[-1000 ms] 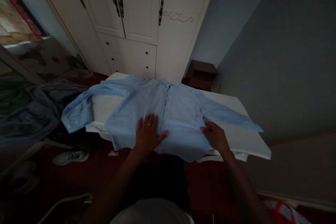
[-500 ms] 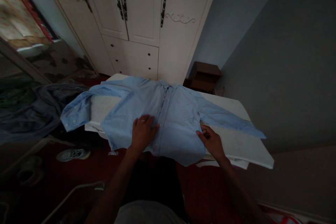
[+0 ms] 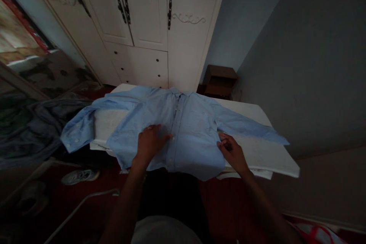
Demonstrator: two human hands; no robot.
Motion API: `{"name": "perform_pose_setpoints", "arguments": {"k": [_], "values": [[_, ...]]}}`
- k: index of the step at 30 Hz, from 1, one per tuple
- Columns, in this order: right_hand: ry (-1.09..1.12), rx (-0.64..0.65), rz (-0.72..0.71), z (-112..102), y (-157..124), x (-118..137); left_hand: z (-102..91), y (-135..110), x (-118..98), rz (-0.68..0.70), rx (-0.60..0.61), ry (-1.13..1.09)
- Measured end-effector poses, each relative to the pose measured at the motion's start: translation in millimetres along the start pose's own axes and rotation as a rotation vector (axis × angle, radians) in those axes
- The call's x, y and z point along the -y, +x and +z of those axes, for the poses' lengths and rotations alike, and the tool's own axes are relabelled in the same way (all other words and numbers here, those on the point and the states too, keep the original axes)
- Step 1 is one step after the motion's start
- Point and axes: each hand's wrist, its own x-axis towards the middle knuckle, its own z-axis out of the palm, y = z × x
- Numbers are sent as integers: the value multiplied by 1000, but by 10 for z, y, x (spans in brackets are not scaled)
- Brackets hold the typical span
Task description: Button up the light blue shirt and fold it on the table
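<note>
A light blue button-up shirt (image 3: 194,133) lies front side up on a white board (image 3: 254,156), its collar at the far edge and its hem hanging over the near edge. Both sleeves are spread out to the sides. My left hand (image 3: 150,141) rests on the shirt just left of the button strip, fingers apart and thumb by a button. At the shirt's right side edge, below the sleeve, is my right hand (image 3: 232,151). Its fingers are curled, with thumb and fingertips at the fabric edge; whether they pinch the cloth is hard to see.
Behind the board stands a white wardrobe (image 3: 148,15) with dark handles. A small brown cabinet (image 3: 220,78) is at the back right. Dark cloth (image 3: 42,129) is heaped at the left. A shoe (image 3: 80,176) lies on the red floor at lower left.
The camera view has shifted slightly. My left hand has slid a little left on the shirt, away from the button strip. My right hand stays at the right side edge.
</note>
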Motion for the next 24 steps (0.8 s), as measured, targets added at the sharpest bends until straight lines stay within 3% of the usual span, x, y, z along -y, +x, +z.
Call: {"name": "perform_pose_setpoints", "arguments": {"k": [3, 8, 12, 16, 20, 24], "values": [[75, -52, 26, -24, 44, 48, -83, 225, 47, -66, -40, -191], [17, -40, -59, -5, 279, 371, -75, 790, -27, 215, 108, -317], [-57, 128, -361, 217, 625, 733, 41, 1160, -48, 399, 344, -276], [-129, 375, -624, 613, 1024, 962, 99, 1307, 28, 526, 476, -242], [-300, 589, -676, 971, 1316, 1024, 96, 1343, 93, 557, 560, -243], [-455, 673, -660, 1084, 1426, 1032, 106, 1362, 107, 562, 585, -269]]}}
